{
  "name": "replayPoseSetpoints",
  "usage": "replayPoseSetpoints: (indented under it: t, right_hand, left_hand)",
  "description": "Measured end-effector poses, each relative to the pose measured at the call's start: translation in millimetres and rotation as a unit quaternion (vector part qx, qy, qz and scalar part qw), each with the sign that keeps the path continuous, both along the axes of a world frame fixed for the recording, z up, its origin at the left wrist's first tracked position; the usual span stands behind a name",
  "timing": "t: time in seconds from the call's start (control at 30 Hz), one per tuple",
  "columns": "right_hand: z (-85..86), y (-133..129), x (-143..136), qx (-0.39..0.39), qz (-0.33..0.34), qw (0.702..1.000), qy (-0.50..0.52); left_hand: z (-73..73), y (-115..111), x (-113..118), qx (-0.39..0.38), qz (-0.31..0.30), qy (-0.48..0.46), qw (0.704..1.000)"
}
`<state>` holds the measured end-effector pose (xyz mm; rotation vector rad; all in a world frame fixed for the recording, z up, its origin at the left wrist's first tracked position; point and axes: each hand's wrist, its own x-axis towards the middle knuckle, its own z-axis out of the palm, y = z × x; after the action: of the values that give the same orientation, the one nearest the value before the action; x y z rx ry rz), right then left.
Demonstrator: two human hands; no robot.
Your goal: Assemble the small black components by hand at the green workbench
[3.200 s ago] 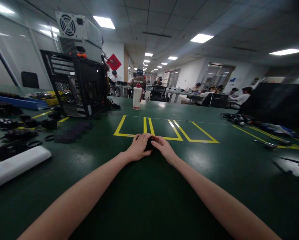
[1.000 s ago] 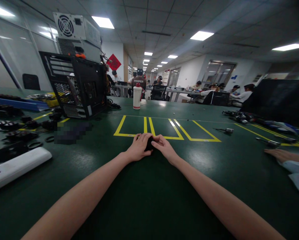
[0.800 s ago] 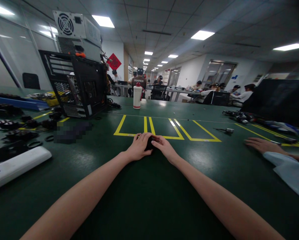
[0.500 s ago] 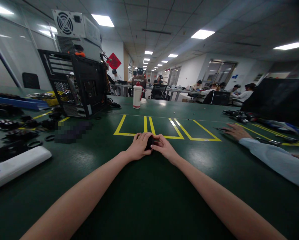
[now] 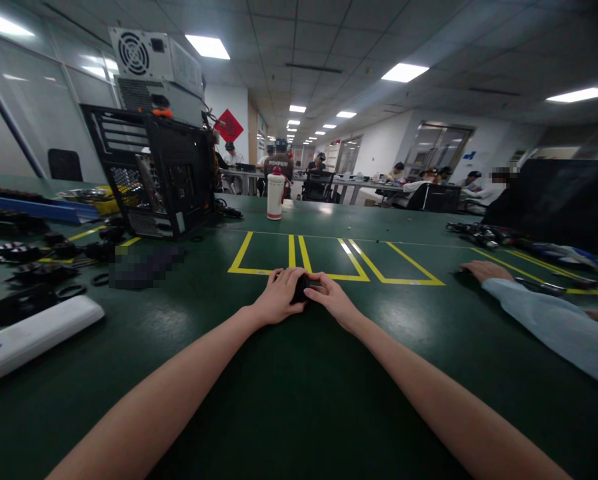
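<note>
Between my two hands, low over the green table (image 5: 299,373), is a small black rounded object (image 5: 300,292); its exact kind cannot be made out. My left hand (image 5: 280,297) is wrapped over its left side, fingers on top and thumb toward me. From the right, my right hand (image 5: 330,300) grips the same object with thumb and fingertips. Most of the object is covered by the fingers. Just beyond my hands, yellow tape outlines (image 5: 329,275) mark the tabletop.
A black computer case (image 5: 151,173) with power supplies (image 5: 153,60) stacked on it stands back left. A white bottle (image 5: 275,197) stands ahead. Left are a long white object (image 5: 39,340) and black parts (image 5: 29,267). A co-worker's hand (image 5: 486,271) rests at right, near cables (image 5: 479,232).
My hands stay on the black object almost unmoved. The co-worker's hand at right has lowered and drawn slightly to the right. The view has tilted a little.
</note>
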<state>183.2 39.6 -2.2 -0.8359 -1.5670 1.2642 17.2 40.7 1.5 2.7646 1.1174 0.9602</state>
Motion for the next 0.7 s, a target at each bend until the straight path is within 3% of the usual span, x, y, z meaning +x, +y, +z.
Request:
replayPoseSetpoints:
  t: [0.07, 0.33, 0.57, 0.7]
  right_hand:
    - [1.8, -3.0, -0.8, 0.008, 0.007, 1.0, 0.013]
    - [-0.5, 2.9, -6.6, 0.011, -0.077, 0.997, -0.016]
    - [-0.6, -1.7, -1.4, 0.034, 0.015, 0.999, 0.018]
    - [-3.1, -3.3, -2.2, 0.04, 0.007, 0.999, 0.027]
  left_hand:
    - [0.9, -0.9, -0.1, -0.002, -0.002, -0.001, 1.0]
    - [4.5, -4.4, -0.6, -0.006, -0.002, 0.001, 1.0]
    - [3.9, -3.9, -0.6, -0.002, -0.001, 0.003, 1.0]
    - [3.2, -1.6, -0.2, -0.002, 0.0, 0.008, 1.0]
